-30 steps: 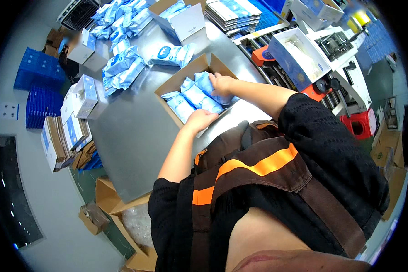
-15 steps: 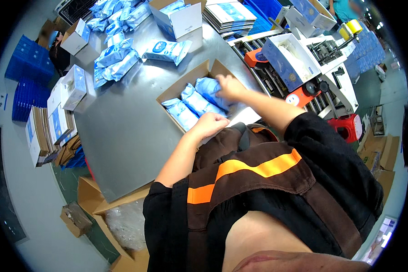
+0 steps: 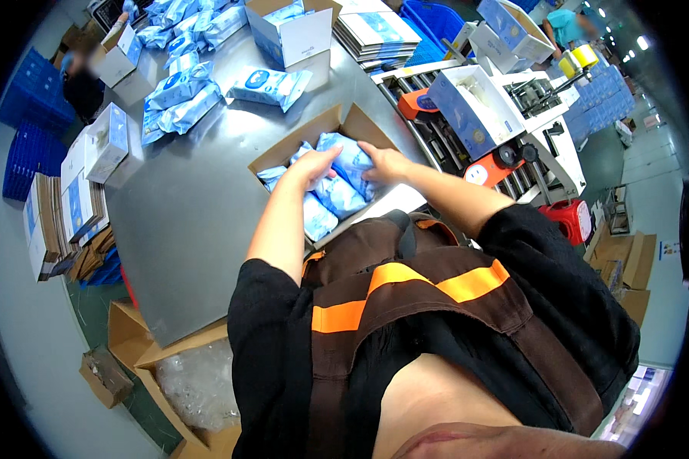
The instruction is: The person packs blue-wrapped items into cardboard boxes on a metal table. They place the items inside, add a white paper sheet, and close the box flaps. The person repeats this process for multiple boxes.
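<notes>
An open cardboard box (image 3: 269, 157) stands on the metal table in front of me, with several soft light-blue pillow packs side by side in it. At the box's right side is one blue pack (image 3: 352, 162), pressed between my two hands. My left hand (image 3: 314, 166) reaches over the middle pack (image 3: 337, 196), its thumb and fingertips against the right pack's left edge. From the other side my right hand (image 3: 385, 164) grips that same pack, thumb and fingers curled on its edge. Another pack (image 3: 318, 217) lies at the box's left, partly hidden by my left arm.
Loose packs (image 3: 184, 84) pile up at the table's far left; a single pack (image 3: 269, 87) lies beyond the box. White cartons (image 3: 291, 38) stand along the far side. At right is a roller conveyor (image 3: 436, 138) carrying a blue-white carton (image 3: 475, 115). A person (image 3: 84, 88) stands far left.
My left hand has moved from the box's near edge up onto the packs. My right hand has settled against the right pack. The view has shifted slightly.
</notes>
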`<state>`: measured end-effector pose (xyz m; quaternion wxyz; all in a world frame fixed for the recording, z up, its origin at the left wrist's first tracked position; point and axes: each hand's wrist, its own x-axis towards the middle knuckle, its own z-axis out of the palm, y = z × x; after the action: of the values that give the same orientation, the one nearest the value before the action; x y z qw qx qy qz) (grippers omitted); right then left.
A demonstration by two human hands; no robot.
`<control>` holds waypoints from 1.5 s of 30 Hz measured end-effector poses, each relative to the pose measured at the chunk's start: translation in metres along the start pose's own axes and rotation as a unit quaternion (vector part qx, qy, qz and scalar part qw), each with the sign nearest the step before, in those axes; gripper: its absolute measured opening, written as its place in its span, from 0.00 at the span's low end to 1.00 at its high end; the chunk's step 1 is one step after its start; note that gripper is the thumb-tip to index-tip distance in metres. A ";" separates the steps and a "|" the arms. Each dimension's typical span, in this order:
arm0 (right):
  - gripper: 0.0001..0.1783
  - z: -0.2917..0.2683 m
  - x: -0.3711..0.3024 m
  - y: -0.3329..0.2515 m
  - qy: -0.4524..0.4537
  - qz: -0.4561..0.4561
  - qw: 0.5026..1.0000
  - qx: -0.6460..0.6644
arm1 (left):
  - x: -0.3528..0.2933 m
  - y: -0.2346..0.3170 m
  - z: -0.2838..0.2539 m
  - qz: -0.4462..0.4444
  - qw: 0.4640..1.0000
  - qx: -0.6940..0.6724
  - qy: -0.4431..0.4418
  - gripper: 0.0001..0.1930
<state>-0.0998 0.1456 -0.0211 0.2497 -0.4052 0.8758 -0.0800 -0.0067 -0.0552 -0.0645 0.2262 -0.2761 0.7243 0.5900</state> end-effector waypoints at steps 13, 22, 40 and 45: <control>0.38 0.029 -0.070 0.008 0.061 -0.143 0.988 0.017 | -0.010 0.010 0.022 0.235 0.948 0.126 0.175 0.45; 0.12 -0.042 -0.036 -0.039 -0.139 -0.105 0.953 -0.248 | 0.046 0.038 0.010 -0.027 0.971 0.134 0.197 0.29; 0.19 0.059 0.027 0.011 -0.376 -0.074 0.919 -0.094 | -0.058 0.058 -0.021 0.192 0.898 0.248 0.308 0.19; 0.22 0.003 -0.014 -0.016 -0.163 -0.057 0.976 -0.130 | -0.089 -0.030 -0.105 0.121 0.873 0.074 0.467 0.40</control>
<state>-0.0801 0.1458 -0.0125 0.3287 -0.4915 0.8017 0.0875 0.0789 -0.1506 -0.0071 -0.1917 -0.4120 0.8149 0.3599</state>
